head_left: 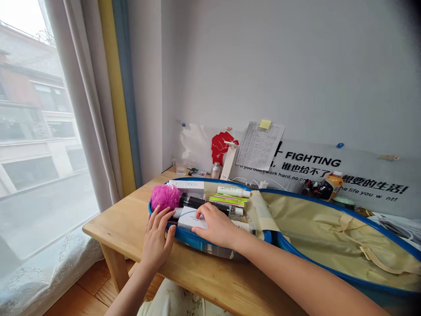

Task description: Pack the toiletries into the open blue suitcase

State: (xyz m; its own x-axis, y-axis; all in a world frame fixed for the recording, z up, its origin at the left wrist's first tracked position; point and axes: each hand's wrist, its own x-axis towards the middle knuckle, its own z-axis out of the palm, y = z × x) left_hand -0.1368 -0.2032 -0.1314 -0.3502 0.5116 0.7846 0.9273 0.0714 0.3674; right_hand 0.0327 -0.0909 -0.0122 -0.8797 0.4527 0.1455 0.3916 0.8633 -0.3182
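Observation:
A blue suitcase (189, 237) lies unfolded on the wooden table, its left half packed. My right hand (219, 226) has its thumb and curled fingers on a white box (187, 218) near the front rim. My left hand (157, 239) rests at the left front rim with fingers stretched out, holding nothing, fingertips by a pink bath puff (165, 197). Behind the white box lies a black bottle (197, 202). Farther back are a white tube (230, 191), green-edged packets (228, 200) and a long white box (187, 186). My right hand hides part of the contents.
The suitcase's other half (309, 219), with beige lining and straps, spreads to the right. Along the wall stand a silver bottle (215, 170), a clear cup (180, 168) and an orange-capped bottle (333, 184). The wooden table's (115, 215) left edge faces a curtained window.

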